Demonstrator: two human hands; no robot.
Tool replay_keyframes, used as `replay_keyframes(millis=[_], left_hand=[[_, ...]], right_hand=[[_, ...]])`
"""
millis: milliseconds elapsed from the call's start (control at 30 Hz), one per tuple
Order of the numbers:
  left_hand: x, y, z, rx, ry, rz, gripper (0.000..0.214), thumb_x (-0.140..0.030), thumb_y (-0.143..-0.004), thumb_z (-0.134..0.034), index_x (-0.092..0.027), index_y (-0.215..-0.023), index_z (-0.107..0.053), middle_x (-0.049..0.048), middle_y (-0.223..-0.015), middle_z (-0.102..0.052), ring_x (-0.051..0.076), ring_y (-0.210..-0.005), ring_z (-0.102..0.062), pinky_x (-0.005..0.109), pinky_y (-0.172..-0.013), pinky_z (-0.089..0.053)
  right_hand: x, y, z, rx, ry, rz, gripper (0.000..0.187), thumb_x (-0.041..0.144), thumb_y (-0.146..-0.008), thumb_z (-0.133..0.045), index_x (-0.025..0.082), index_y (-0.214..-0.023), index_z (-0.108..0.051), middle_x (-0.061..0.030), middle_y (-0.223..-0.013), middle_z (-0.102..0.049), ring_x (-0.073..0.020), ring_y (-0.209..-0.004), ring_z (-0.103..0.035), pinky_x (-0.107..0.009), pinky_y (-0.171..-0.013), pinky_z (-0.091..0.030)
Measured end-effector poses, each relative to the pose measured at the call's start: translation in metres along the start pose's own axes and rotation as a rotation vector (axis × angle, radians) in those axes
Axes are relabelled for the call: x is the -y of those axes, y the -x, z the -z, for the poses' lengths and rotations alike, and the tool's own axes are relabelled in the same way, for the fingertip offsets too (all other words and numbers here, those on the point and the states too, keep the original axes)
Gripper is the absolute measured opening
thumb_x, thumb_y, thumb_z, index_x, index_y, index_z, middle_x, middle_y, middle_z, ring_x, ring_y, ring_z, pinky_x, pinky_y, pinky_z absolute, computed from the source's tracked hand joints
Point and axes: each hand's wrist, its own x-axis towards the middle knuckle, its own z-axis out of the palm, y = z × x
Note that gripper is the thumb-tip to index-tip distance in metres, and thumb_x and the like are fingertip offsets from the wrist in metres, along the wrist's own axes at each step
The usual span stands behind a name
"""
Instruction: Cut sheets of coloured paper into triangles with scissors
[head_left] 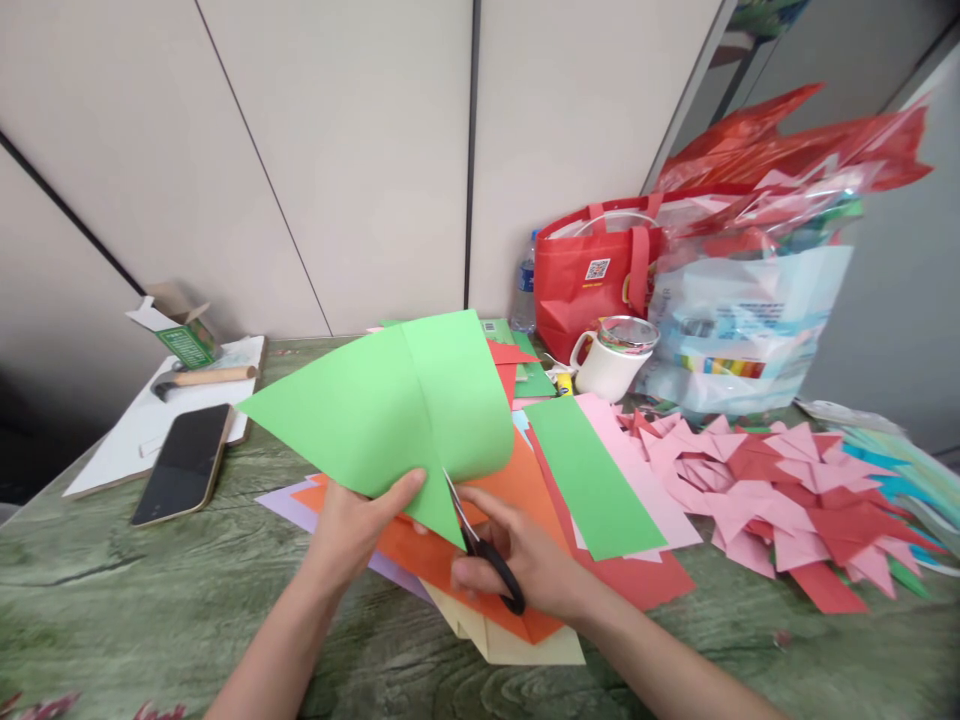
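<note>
My left hand grips a large green paper sheet near its lower edge, thumb on top. The sheet comes to a point at the left and has a crease running down its middle. My right hand is closed round a pair of scissors with black handles. Their blades sit in a cut at the lower part of the crease, and the paper right of the cut curls up. Below the hands lie orange paper, cream paper and lilac paper. A green strip rests to the right.
Folded pink and red paper pieces are heaped on the right. Behind stand a white mug, a red bag, a plastic bag and a bottle. On the left are a phone, a hammer and a small box.
</note>
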Motion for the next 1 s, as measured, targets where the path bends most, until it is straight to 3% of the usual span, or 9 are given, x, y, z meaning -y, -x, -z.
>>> replay_keyframes(millis=[133,300,400,633,1000], left_hand=[[0.008,0.005,-0.002,0.038,-0.133,0.021,0.053,-0.033,-0.066,-0.069,-0.013,-0.112,-0.055,0.0106,-0.096,-0.069,0.025,-0.092,-0.062,0.038,-0.082,-0.049],[0.009,0.007,-0.005,0.046,-0.217,0.010,0.057,-0.036,-0.067,-0.067,-0.013,-0.117,-0.052,0.0127,-0.104,-0.066,0.025,-0.091,-0.062,0.038,-0.081,-0.050],[0.007,0.007,-0.005,0.047,-0.252,0.004,0.056,-0.037,-0.066,-0.066,-0.013,-0.115,-0.053,0.0127,-0.104,-0.067,0.026,-0.093,-0.062,0.040,-0.082,-0.050],[0.002,0.008,-0.008,0.041,-0.310,-0.004,0.051,-0.037,-0.067,-0.064,-0.014,-0.111,-0.055,0.0114,-0.100,-0.068,0.026,-0.095,-0.061,0.040,-0.084,-0.049],[0.003,0.009,-0.007,0.022,-0.344,0.006,0.047,-0.037,-0.065,-0.064,-0.015,-0.106,-0.058,0.0100,-0.094,-0.069,0.026,-0.092,-0.063,0.040,-0.082,-0.050]], right_hand=[[0.004,-0.001,-0.003,-0.059,-0.016,0.026,0.061,0.025,-0.062,-0.077,0.021,-0.115,-0.046,0.0046,-0.065,-0.056,-0.0107,-0.058,-0.054,-0.023,-0.056,-0.043],[0.006,-0.002,-0.007,-0.079,-0.027,0.095,0.032,0.024,-0.065,-0.074,0.018,-0.090,-0.053,0.0003,-0.079,-0.062,-0.0125,-0.071,-0.057,-0.026,-0.067,-0.045],[0.003,-0.002,-0.008,-0.073,-0.065,0.110,0.024,0.023,-0.069,-0.071,0.018,-0.084,-0.053,-0.0009,-0.083,-0.063,-0.0131,-0.077,-0.059,-0.027,-0.074,-0.045],[0.005,-0.001,-0.011,-0.100,-0.119,0.084,0.033,0.021,-0.059,-0.078,0.018,-0.080,-0.054,0.0023,-0.073,-0.062,-0.0113,-0.071,-0.056,-0.024,-0.070,-0.045],[0.004,-0.001,-0.013,-0.116,-0.094,0.118,0.026,0.024,-0.062,-0.077,0.017,-0.080,-0.059,0.0017,-0.075,-0.063,-0.0088,-0.066,-0.054,-0.020,-0.063,-0.044]])
